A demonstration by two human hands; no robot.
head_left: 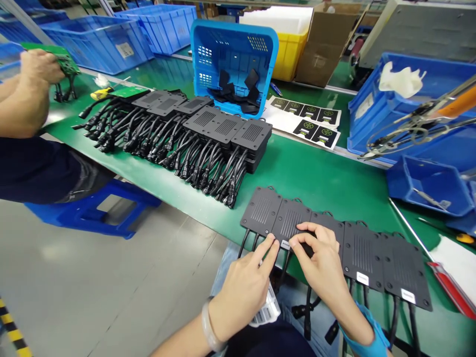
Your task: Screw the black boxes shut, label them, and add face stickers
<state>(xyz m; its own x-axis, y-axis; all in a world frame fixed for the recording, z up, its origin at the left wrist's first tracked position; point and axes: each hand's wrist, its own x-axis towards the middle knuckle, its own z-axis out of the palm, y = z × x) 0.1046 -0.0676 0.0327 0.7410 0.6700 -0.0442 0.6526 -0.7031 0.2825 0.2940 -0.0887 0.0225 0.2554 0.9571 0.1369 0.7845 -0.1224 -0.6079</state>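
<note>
Several flat black ribbed cases (260, 210) with cables lie in a row at the bench's near edge. A small white label (285, 244) sits at the lower edge of the second case from the left. Pinched at the label's right end are the thumb and a finger of my right hand (323, 263); another finger rests on the case. My left hand (241, 285) has two fingertips stretched to the case just left of the label, while its palm side holds a white sheet of labels (268, 310). White labels (362, 278) also show on the two rightmost cases.
Stacked black cases (215, 126) with bundled cables lie further left. Behind them a blue basket (234, 54) holds black pieces. Printed stickers (308, 116), blue bins (427, 188) and a red-handled tool (449, 287) are around. At left, another person's hand (40, 67) holds a green circuit board.
</note>
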